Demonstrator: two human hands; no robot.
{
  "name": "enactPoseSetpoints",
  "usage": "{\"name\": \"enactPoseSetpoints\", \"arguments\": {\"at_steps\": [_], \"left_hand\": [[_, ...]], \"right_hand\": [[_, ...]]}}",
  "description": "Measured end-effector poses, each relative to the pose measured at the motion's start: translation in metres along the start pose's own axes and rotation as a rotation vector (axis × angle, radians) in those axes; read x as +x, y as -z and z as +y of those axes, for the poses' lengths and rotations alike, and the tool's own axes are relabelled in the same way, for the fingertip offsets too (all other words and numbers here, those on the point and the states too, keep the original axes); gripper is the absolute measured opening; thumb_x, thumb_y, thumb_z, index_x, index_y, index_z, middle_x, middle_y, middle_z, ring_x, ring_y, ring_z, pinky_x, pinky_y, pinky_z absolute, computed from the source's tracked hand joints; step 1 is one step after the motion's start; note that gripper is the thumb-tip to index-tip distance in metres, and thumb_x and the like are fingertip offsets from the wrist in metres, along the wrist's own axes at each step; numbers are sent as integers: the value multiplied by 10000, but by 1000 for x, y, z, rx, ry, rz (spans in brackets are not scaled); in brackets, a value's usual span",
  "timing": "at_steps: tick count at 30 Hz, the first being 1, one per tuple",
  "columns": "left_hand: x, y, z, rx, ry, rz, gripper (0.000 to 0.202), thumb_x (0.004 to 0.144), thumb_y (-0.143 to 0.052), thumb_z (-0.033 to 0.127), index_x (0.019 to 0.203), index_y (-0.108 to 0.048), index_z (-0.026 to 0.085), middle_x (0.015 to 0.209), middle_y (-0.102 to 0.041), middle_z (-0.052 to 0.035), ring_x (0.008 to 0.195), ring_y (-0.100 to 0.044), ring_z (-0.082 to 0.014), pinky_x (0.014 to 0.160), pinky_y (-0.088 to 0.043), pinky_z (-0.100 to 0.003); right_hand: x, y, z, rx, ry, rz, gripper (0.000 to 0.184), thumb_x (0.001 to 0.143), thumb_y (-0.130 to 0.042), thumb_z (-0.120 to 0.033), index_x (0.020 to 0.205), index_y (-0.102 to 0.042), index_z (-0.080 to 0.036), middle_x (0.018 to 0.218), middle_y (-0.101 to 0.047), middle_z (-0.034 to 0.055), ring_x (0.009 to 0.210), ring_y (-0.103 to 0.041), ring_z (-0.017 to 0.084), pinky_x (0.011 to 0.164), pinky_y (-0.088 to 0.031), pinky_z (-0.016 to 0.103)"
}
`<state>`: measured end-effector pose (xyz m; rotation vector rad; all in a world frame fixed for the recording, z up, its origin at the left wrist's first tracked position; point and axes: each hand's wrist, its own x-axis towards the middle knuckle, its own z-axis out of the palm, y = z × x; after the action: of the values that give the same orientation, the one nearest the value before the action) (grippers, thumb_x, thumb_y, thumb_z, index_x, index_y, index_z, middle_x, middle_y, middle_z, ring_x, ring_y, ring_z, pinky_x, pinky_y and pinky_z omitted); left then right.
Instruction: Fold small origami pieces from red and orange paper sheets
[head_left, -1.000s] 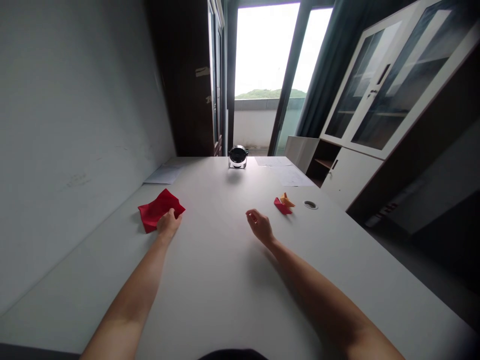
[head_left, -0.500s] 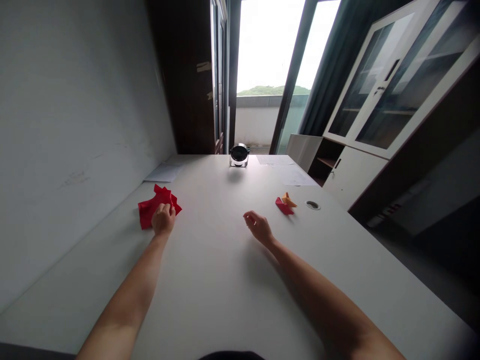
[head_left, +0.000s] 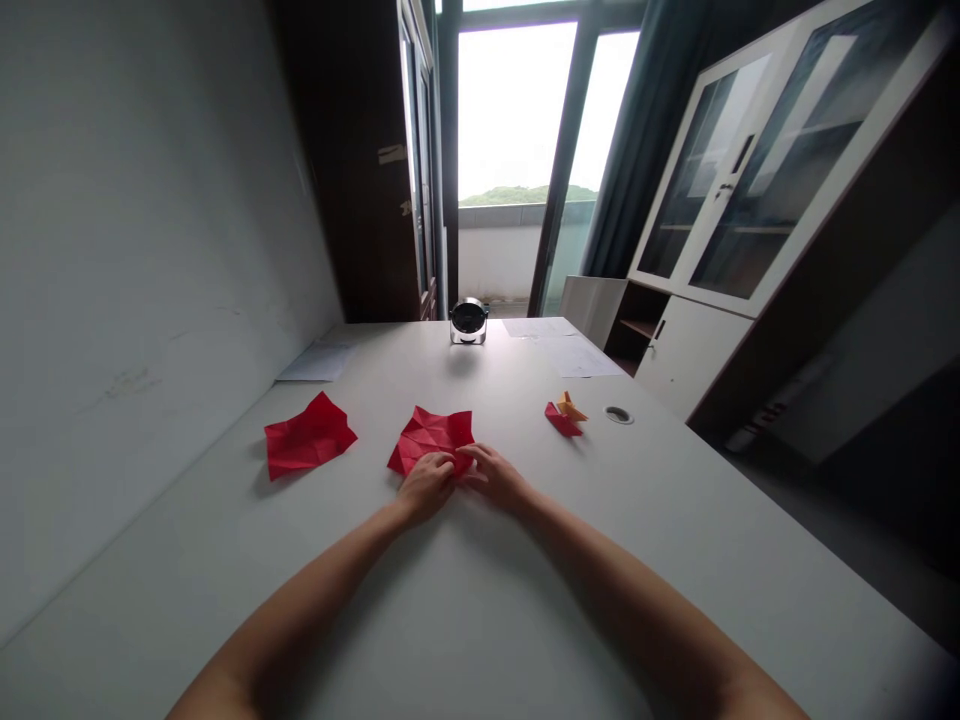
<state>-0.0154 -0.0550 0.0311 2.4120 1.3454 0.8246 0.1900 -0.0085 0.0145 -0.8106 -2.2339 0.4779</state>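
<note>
Red sheet (head_left: 431, 435): left of origami (head_left: 562, 423)
Hands: your left hand (head_left: 429, 484) and right hand (head_left: 493, 474) touch its near side
Grip: can't tell if pinched
Other sheet (head_left: 309, 438): farther left of origami

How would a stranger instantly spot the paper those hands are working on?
On the white table, between the red sheet nearer the wall and the small folded papers, lies a creased red paper. It alone has the left hand and right hand at its near edge.
</note>
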Motion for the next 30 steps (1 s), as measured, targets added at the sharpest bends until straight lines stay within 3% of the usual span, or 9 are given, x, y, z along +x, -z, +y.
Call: {"name": "enactPoseSetpoints", "arguments": {"at_steps": [5, 8, 10, 12, 15, 18, 20, 24, 30], "left_hand": [[11, 4, -13, -178, 92, 4, 388, 992, -321, 359, 867, -657, 210, 1053, -667, -81, 948, -614, -206, 856, -476, -332], [21, 9, -26, -51, 173, 79, 306, 969, -382, 355, 925, -647, 209, 1077, -649, -83, 1002, -595, -220, 895, -460, -349], [26, 11, -38, 34, 196, 42, 223, 924, -474, 343, 944, -652, 210, 1125, -638, -86, 1087, -568, -241, 956, -437, -371], [27, 10, -52, 86, 199, -17, 234, 898, -521, 355, 1036, -651, 218, 1216, -614, -89, 1156, -542, -252, 1013, -410, -389], [23, 5, -70, 165, 230, -86, 455, 879, -553, 449, 1280, -569, 235, 1447, -474, -104, 1350, -396, -299, 1130, -285, -461], [16, -1, -79, 212, 294, -83, 669, 890, -502, 553, 1468, -387, 238, 1545, -349, -129, 1429, -279, -335, 1161, -174, -534], [13, -3, -78, 219, 286, -53, 724, 886, -500, 572, 1504, -328, 237, 1532, -369, -134, 1416, -303, -333, 1163, -169, -521], [8, -1, -71, 210, 222, 14, 708, 862, -548, 566, 1468, -400, 232, 1429, -483, -133, 1326, -412, -322, 1124, -267, -464], [5, 8, -57, 194, 101, 13, 637, 816, -642, 519, 1377, -517, 245, 1293, -554, -127, 1193, -500, -306, 1027, -387, -427]], "right_hand": [[-2, -4, 13, -14, -36, 21, 291, 815, -644, -165, 1084, -703, -262, 1051, -712, 42, 968, -656, 202, 885, -517, 337], [-3, 1, 17, 14, -43, 25, 249, 773, -605, -100, 921, -739, -249, 995, -726, 23, 907, -670, 184, 869, -512, 301], [-3, 6, 19, 46, -78, 12, 260, 760, -551, -68, 842, -734, -234, 968, -728, 20, 860, -672, 176, 854, -509, 287], [-2, 9, 22, 81, -140, 37, 311, 737, -472, -34, 787, -715, -220, 932, -727, 21, 831, -669, 172, 833, -506, 283], [-2, 11, 29, 183, -230, 42, 314, 734, -403, -44, 718, -672, -206, 864, -725, 19, 793, -663, 170, 787, -505, 283], [-3, 8, 35, 261, -349, 92, 285, 783, -401, -112, 758, -666, -214, 817, -719, 6, 735, -651, 164, 707, -504, 273], [-3, 6, 36, 226, -389, 122, 251, 816, -438, -175, 840, -682, -229, 780, -707, -5, 688, -631, 159, 676, -498, 271], [-3, 7, 30, 56, -245, 123, 163, 832, -538, -225, 879, -694, -234, 879, -714, 24, 772, -625, 183, 745, -499, 309], [-4, 13, 19, -111, 11, -10, 262, 843, -636, -260, 1097, -699, -277, 1226, -662, 53, 1195, -552, 257, 1053, -394, 429]]}}
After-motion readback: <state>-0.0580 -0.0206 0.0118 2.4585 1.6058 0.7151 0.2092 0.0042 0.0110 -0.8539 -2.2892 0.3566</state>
